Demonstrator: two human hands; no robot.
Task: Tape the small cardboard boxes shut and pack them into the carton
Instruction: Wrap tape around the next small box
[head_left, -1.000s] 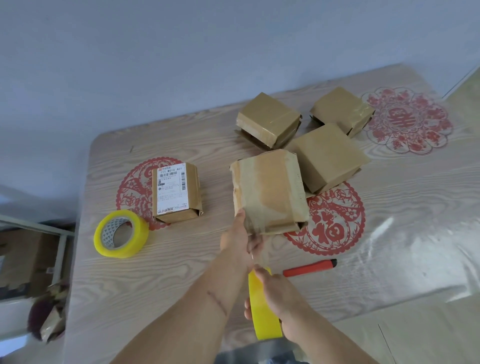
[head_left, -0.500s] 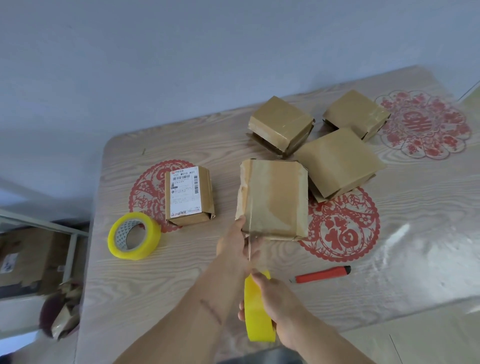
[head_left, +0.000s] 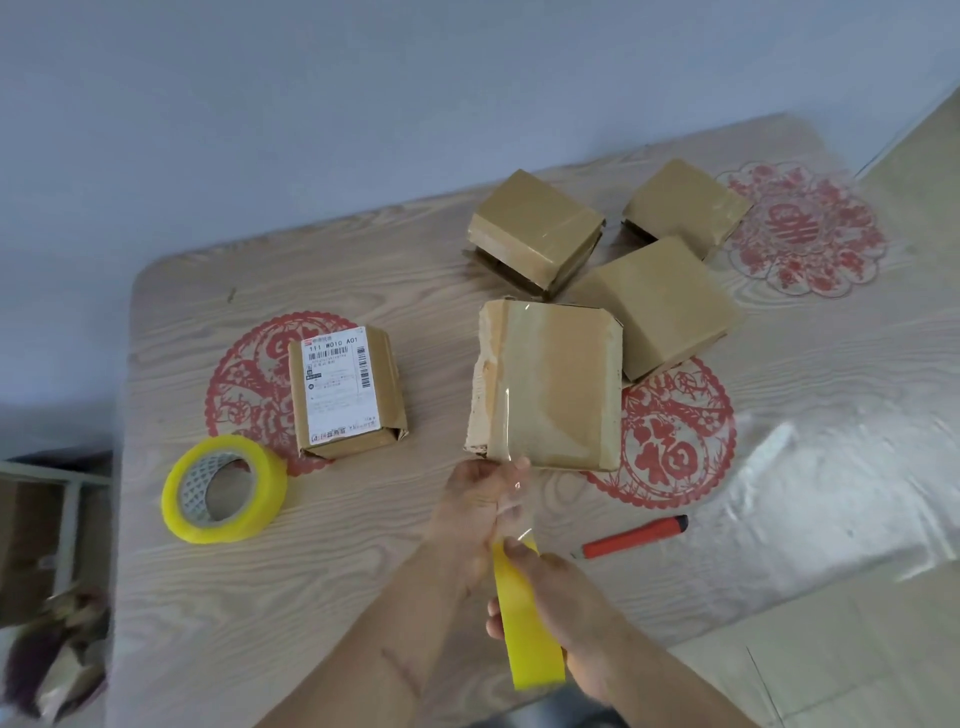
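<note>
A small cardboard box lies flat on the table in front of me, with a strip of clear tape running down its top. My left hand pinches the clear tape at the box's near edge. My right hand grips a yellow tape roll held on edge just below, the tape stretched between roll and box. Three more brown boxes sit behind it. A labelled box stands to the left. The carton is not in view.
A second yellow tape roll lies flat at the left of the wooden table. A red utility knife lies to the right of my hands. Red paper cut-outs sit under a glossy cover. Clutter stands on the floor at left.
The box, tilted up a second ago, now lies flat on the table. My right hand has pulled the roll back toward me, lengthening the tape.
</note>
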